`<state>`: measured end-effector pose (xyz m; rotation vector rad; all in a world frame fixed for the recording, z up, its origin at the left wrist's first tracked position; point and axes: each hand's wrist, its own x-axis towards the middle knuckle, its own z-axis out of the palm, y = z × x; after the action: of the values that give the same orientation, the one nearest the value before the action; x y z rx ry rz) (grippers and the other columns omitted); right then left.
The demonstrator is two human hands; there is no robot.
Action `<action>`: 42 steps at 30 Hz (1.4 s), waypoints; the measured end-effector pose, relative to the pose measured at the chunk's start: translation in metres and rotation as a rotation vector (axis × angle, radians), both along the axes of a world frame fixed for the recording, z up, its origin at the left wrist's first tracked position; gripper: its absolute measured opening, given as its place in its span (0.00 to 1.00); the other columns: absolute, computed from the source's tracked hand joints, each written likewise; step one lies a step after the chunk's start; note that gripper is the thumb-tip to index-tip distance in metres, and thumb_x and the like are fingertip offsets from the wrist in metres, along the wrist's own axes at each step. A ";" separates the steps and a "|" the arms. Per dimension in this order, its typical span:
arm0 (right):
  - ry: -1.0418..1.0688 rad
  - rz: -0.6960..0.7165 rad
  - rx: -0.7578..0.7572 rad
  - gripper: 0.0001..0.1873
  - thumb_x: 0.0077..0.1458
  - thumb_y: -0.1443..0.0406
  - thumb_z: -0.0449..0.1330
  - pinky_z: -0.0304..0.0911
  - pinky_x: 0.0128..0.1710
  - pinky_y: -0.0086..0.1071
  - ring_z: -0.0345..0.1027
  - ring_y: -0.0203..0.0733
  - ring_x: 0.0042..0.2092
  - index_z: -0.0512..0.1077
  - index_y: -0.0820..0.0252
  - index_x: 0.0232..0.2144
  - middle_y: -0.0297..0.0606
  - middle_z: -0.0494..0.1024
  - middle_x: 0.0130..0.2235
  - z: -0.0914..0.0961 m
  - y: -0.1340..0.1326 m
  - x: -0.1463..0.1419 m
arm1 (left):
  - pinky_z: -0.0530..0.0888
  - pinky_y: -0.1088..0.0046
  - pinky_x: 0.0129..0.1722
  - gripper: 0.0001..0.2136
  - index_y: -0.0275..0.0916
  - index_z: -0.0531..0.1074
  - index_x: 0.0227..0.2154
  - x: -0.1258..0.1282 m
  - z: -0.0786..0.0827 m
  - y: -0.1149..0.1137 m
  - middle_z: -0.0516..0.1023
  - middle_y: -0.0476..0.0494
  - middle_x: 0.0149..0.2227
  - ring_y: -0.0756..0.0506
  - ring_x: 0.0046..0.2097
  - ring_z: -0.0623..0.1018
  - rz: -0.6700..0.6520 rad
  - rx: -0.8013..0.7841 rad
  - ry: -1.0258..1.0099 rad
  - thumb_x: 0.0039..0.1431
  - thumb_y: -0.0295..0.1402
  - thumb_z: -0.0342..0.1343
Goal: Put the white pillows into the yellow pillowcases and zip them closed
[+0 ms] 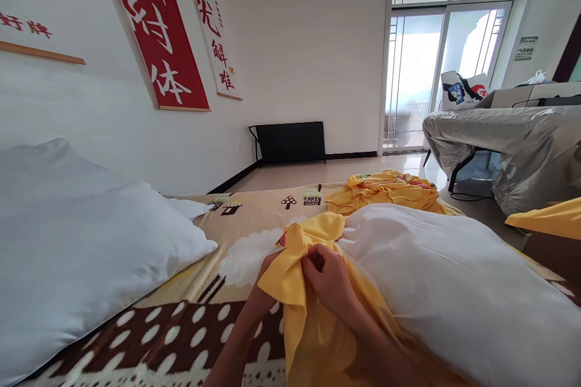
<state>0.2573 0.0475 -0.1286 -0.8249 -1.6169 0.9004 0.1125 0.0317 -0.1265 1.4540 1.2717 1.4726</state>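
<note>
A yellow pillowcase with a small printed pattern is bunched up in front of me, at the near end of a white pillow. My right hand is closed, its thumb and fingers pinching a fold of this cloth. My left hand reaches up under the pillowcase from the left, and the cloth covers its fingers, so I cannot see how they are held. The pillow lies on its side to the right, touching the yellow fabric.
More white pillows are piled on the left. The patterned blanket spreads beneath everything, with a heap of yellow cloth at its far edge. At right stand a plastic-covered table and a cardboard box under yellow fabric.
</note>
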 end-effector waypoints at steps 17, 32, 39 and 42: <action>-0.459 -0.128 0.083 0.03 0.41 0.68 0.55 0.44 0.25 0.29 0.53 0.32 0.24 0.63 0.60 0.19 0.33 0.70 0.22 0.003 -0.005 0.004 | 0.70 0.71 0.35 0.05 0.40 0.76 0.29 -0.004 0.003 0.002 0.76 0.47 0.29 0.45 0.33 0.73 -0.065 0.249 0.359 0.47 0.30 0.59; -0.280 0.107 0.066 0.07 0.42 0.71 0.52 0.47 0.25 0.26 0.53 0.30 0.23 0.67 0.61 0.18 0.29 0.67 0.20 0.003 0.007 0.013 | 0.61 0.63 0.52 0.04 0.42 0.72 0.26 -0.005 -0.023 0.023 0.77 0.46 0.30 0.41 0.42 0.73 0.110 0.318 0.330 0.48 0.35 0.56; -0.447 -0.099 0.088 0.05 0.44 0.71 0.54 0.46 0.25 0.27 0.55 0.33 0.25 0.69 0.61 0.20 0.33 0.70 0.22 -0.004 0.009 0.009 | 0.68 0.66 0.43 0.07 0.39 0.72 0.28 -0.008 -0.024 0.019 0.72 0.43 0.31 0.41 0.39 0.70 -0.016 0.297 0.137 0.47 0.35 0.57; -0.409 -0.095 0.103 0.06 0.45 0.70 0.54 0.49 0.27 0.27 0.59 0.34 0.27 0.71 0.61 0.22 0.35 0.73 0.24 -0.003 0.008 0.010 | 0.69 0.66 0.41 0.07 0.39 0.70 0.25 -0.008 -0.018 0.017 0.69 0.43 0.30 0.42 0.37 0.70 -0.099 0.304 0.076 0.48 0.37 0.55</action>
<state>0.2669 0.0558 -0.1315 -1.0518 -1.9389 0.5989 0.1043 0.0488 -0.1440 1.7575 1.0352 1.6083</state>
